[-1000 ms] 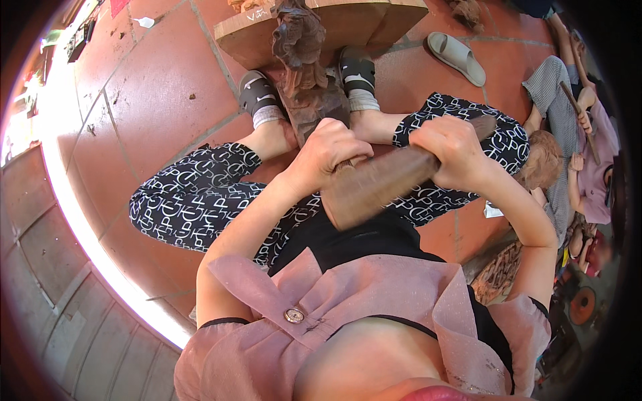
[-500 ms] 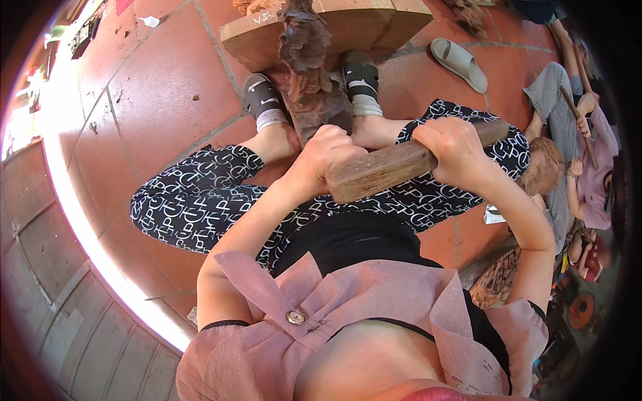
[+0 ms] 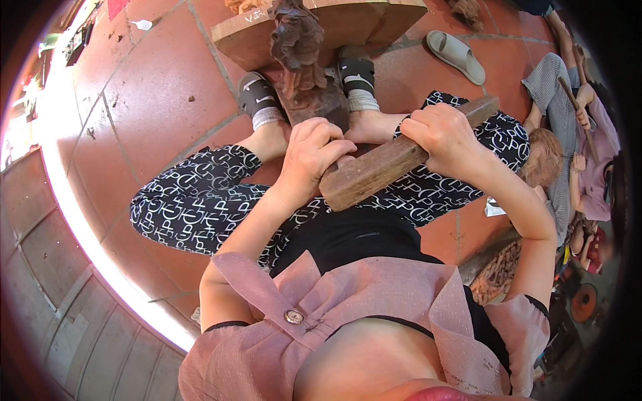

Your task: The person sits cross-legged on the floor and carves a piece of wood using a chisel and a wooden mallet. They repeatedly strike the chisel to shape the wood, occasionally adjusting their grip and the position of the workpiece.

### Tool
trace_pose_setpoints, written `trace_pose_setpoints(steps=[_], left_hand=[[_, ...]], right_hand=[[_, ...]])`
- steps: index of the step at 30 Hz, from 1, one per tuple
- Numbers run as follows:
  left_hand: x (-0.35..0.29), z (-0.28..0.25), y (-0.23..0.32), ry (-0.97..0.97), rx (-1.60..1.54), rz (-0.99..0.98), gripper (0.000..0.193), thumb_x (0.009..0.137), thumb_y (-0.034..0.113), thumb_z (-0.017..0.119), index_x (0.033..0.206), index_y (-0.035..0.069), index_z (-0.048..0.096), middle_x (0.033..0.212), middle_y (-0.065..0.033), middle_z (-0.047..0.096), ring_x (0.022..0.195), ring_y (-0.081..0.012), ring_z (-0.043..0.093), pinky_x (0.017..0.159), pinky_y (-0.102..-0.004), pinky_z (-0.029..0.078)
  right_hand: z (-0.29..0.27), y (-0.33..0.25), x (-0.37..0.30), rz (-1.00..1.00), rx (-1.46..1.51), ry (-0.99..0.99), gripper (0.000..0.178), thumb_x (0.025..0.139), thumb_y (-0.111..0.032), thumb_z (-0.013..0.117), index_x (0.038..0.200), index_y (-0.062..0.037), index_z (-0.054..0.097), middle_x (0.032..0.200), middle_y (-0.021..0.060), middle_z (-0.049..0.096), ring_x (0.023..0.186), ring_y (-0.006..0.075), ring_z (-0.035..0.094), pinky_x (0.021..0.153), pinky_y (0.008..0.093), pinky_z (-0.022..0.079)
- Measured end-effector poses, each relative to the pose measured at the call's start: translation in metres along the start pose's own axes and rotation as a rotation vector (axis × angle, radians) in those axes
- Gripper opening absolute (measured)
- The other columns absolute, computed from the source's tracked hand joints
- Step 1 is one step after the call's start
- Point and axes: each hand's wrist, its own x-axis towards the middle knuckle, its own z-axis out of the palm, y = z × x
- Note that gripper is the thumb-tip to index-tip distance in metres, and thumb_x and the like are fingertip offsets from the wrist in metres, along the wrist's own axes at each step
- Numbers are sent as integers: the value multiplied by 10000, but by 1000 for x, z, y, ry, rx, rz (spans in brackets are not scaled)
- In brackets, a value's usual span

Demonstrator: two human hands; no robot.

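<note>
Gripped in the right hand (image 3: 441, 139): a thick wooden bar (image 3: 378, 174), slanting over the lap from close by the left wrist toward the right knee. Held a little past its middle, toward the far end, with fully wrapped, firmly closed fingers. In the left hand (image 3: 307, 154), curled fingers too, apparently closed on a small rounded stub (image 3: 345, 161) at the edge of the bar; cannot tell its full shape, hidden in the fist.

Looks solid, stiff and fairly heavy for its length — no give, and little chance of breaking. Appears dry and worn rather than slick, so probably not slippery. Best taken past the middle, all the way round with thumb and fingers, leaving the blunt near end free.

Between the slippers (image 3: 356, 70), just beyond the fists: a dark carving (image 3: 296, 48) on a blocky base (image 3: 326, 107), in front of a thick pale board (image 3: 374, 30). Likely hefty and rigid, yet fragile along the thin, deep-cut ridges — better held by the base than by those.

Round about: patterned trousers (image 3: 184, 200), a red tiled floor (image 3: 160, 93), a loose grey slipper (image 3: 456, 57) and, off to the right, another person (image 3: 595, 180) with a stick (image 3: 574, 105) in hand.
</note>
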Motion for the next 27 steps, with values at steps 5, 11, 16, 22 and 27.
trace_pose_setpoints(steps=[5, 11, 16, 22, 27], left_hand=[[-12, -19, 1, 313, 122, -246, 250, 630, 123, 848, 804, 83, 673, 904, -71, 578, 830, -255, 567, 732, -369, 469], [-31, -37, 23, 384, 92, -377, 266, 687, 99, 848, 883, 58, 672, 926, -66, 553, 877, -213, 549, 776, -318, 461], [-39, -26, 25, 398, 56, -437, 280, 695, 59, 829, 928, 61, 671, 958, -75, 572, 899, -214, 567, 787, -317, 470], [-43, -17, 9, 399, -108, -579, 266, 760, 23, 773, 999, 32, 657, 1059, -100, 624, 1001, -218, 604, 887, -307, 482], [-55, -20, 1, 507, -341, -707, 244, 792, 15, 756, 1016, 24, 659, 1084, -104, 651, 1021, -182, 617, 918, -306, 481]], right_hand=[[0, -9, -1, 89, 60, -12, 321, 567, 33, 678, 848, -64, 556, 743, 83, 580, 751, 315, 610, 641, 414, 453], [4, -13, -7, 60, 94, -81, 333, 585, 31, 681, 872, -74, 547, 752, 84, 572, 748, 317, 625, 641, 435, 481], [6, -16, -7, 74, 109, -123, 348, 590, 12, 698, 891, -79, 547, 799, 100, 567, 747, 329, 620, 635, 443, 486], [1, -10, -11, 79, 108, -85, 447, 570, -30, 752, 980, -87, 585, 809, 91, 560, 761, 314, 607, 647, 424, 485], [-7, -17, -11, 146, 146, -157, 462, 583, -26, 753, 1006, -88, 578, 827, 96, 575, 788, 325, 616, 664, 431, 502]])
